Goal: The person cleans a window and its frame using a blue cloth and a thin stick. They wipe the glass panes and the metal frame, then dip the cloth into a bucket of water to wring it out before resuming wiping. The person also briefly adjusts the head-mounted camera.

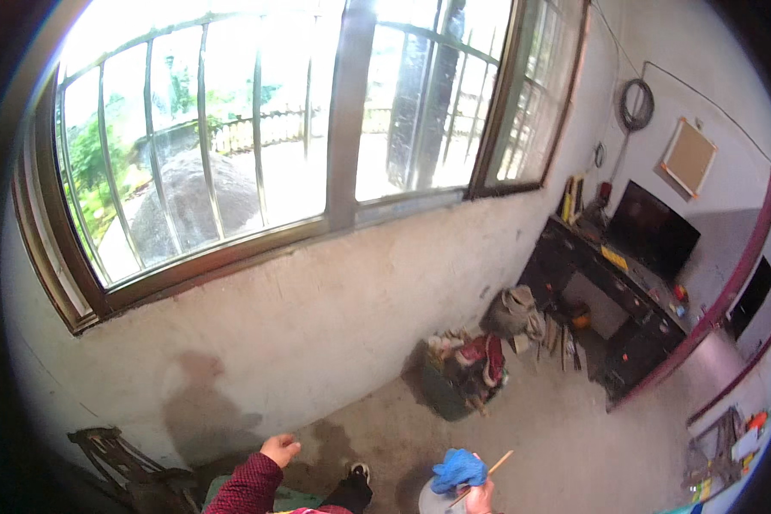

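Observation:
My left hand (281,450), at the end of a dark red knitted sleeve, hangs in front of the wall with its fingers curled; whether it holds anything cannot be told. Near the bottom edge my right hand (480,495) grips a thin wooden stick (502,461), which slants up to the right. A bundle of blue cloth or yarn (459,470) touches the same hand and lies over a pale round container or stool (432,498), whose kind is unclear.
A wooden chair (125,464) stands lower left by the wall. Past my hands are a dark green bin (440,389) heaped with clothes, a grey-brown sack (517,311) and a black cabinet (572,257) bearing a flat screen (654,228). A barred window (340,218) fills the upper left.

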Motion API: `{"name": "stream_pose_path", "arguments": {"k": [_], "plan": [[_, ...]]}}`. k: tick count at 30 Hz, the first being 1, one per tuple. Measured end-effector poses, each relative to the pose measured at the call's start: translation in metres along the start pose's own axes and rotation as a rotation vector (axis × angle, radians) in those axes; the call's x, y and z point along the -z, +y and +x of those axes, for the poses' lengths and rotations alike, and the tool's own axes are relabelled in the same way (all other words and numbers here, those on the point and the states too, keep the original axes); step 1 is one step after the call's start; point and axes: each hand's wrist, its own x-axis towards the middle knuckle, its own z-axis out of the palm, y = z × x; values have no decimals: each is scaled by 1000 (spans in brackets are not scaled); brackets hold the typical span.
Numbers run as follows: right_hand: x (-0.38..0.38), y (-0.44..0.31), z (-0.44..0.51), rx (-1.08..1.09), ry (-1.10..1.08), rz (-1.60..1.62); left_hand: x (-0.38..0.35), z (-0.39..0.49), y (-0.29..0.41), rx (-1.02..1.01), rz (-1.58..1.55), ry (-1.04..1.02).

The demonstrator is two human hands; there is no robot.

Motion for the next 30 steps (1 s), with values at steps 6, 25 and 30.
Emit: {"name": "stream_pose_path", "arguments": {"k": [6, 25, 30], "plan": [[-43, -80, 176, 227, -49, 382, 77, 80, 204, -612, 208, 303], [-127, -238, 633, 895, -151, 100, 120, 168, 475, -1201, 364, 1056], [-196, -247, 660, 963, 161, -220, 101, 171, 490, -981, 380, 1291]]}}
